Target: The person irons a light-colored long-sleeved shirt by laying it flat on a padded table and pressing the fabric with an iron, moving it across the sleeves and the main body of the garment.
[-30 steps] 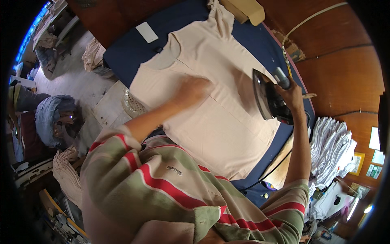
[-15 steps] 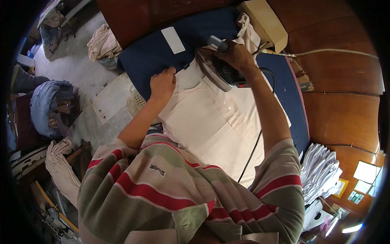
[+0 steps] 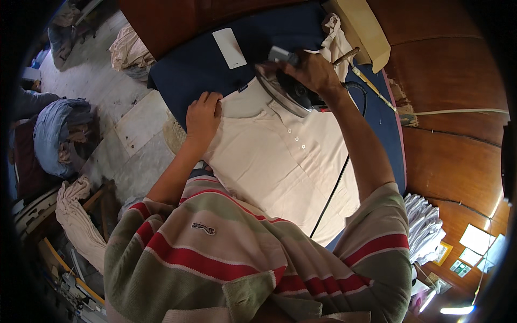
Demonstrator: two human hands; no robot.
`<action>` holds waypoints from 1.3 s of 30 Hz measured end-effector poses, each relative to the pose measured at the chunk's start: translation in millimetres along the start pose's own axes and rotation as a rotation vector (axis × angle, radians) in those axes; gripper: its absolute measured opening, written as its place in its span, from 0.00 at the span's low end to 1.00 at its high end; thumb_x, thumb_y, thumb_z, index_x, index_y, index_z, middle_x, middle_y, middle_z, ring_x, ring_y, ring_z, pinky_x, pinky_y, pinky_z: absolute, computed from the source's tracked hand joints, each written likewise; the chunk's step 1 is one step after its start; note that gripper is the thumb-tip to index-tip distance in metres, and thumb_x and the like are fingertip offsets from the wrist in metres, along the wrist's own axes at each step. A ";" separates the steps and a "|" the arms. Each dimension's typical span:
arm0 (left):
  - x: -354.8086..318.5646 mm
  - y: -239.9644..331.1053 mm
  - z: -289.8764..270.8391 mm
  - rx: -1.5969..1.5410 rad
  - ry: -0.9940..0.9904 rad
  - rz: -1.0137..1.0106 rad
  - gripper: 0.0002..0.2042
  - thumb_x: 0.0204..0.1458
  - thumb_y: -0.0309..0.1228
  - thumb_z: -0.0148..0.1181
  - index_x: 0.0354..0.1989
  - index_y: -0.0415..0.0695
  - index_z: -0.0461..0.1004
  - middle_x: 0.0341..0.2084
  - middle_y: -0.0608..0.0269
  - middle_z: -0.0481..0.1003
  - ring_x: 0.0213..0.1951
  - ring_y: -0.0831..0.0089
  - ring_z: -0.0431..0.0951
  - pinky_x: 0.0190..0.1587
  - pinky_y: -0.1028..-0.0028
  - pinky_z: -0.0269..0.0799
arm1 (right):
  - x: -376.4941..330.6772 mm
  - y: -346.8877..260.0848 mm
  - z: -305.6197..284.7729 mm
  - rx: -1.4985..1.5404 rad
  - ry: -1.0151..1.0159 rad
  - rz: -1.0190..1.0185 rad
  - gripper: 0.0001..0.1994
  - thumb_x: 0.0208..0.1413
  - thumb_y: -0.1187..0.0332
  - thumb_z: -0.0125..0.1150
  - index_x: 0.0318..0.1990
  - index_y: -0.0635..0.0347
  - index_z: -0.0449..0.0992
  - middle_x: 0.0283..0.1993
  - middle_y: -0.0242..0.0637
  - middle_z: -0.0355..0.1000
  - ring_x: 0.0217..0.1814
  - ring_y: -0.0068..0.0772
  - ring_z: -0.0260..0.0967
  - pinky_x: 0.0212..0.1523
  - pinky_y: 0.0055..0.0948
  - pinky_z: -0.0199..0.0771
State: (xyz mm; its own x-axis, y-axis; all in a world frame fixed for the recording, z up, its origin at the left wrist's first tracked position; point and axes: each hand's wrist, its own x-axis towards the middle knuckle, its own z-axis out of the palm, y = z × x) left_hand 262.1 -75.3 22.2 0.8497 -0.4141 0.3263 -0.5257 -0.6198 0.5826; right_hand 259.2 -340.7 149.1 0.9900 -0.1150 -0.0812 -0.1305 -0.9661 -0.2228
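Gripping an iron in the right hand at the neck end of a cream shirt spread on the blue-covered table, with the left hand curled at its shoulder edge, impossible to tell if pinching, and possibly risking a scorch by lingering.

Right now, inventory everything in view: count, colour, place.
Iron: one, black, by garment's neck
Garment: one, pale pink, on cloth
Cloth: one, dark blue, under garment
Card: one, white, on cloth
Box: one, tan, far right
Cord: one, black, across garment
Hose: one, pale, right wall
Clothes stack: one, whitish, right
Bundle: one, blue, left
Clothing pile: one, pink, upper left
Papers: several, white, right wall
Lamp: one, white, lower right
Shirt: one, striped green-beige-red, worn
Left hand: one, bare, at garment's edge
Right hand: one, bare, gripping iron
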 end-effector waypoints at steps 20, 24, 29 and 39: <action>-0.9 0.7 0.0 -0.001 0.038 0.040 0.06 0.44 0.25 0.57 0.33 0.46 0.73 0.28 0.64 0.72 0.27 0.62 0.72 0.32 0.68 0.67 | 5.2 17.8 -0.9 -0.083 0.052 -0.213 0.25 0.46 0.45 0.61 0.37 0.61 0.74 0.21 0.48 0.72 0.26 0.49 0.74 0.26 0.38 0.74; -3.5 2.3 -1.3 0.002 0.041 0.036 0.07 0.44 0.25 0.57 0.33 0.46 0.73 0.28 0.64 0.72 0.27 0.61 0.72 0.33 0.67 0.67 | 4.7 9.1 -3.3 -0.104 0.059 -0.143 0.27 0.47 0.42 0.58 0.37 0.61 0.75 0.24 0.51 0.73 0.29 0.52 0.73 0.29 0.39 0.74; -2.6 -1.4 0.3 -0.006 0.041 0.036 0.07 0.43 0.25 0.57 0.33 0.47 0.73 0.28 0.64 0.72 0.28 0.61 0.72 0.34 0.67 0.67 | 13.6 13.0 -12.9 -0.018 0.012 0.008 0.29 0.48 0.41 0.56 0.41 0.61 0.75 0.30 0.53 0.74 0.37 0.52 0.74 0.38 0.40 0.73; 0.2 2.6 -1.9 -0.018 0.053 0.029 0.07 0.44 0.25 0.57 0.33 0.46 0.73 0.28 0.63 0.72 0.28 0.61 0.72 0.34 0.66 0.67 | 24.7 31.5 -12.3 -0.024 0.068 0.075 0.29 0.49 0.41 0.53 0.41 0.61 0.74 0.34 0.56 0.73 0.40 0.55 0.72 0.40 0.42 0.72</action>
State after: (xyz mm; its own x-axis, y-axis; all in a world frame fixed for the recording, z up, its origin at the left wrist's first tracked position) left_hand 261.0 -75.7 25.2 0.8354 -0.3955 0.3818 -0.5497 -0.5955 0.5859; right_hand 280.2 -376.9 152.1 0.9789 -0.2022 -0.0309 -0.2043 -0.9592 -0.1955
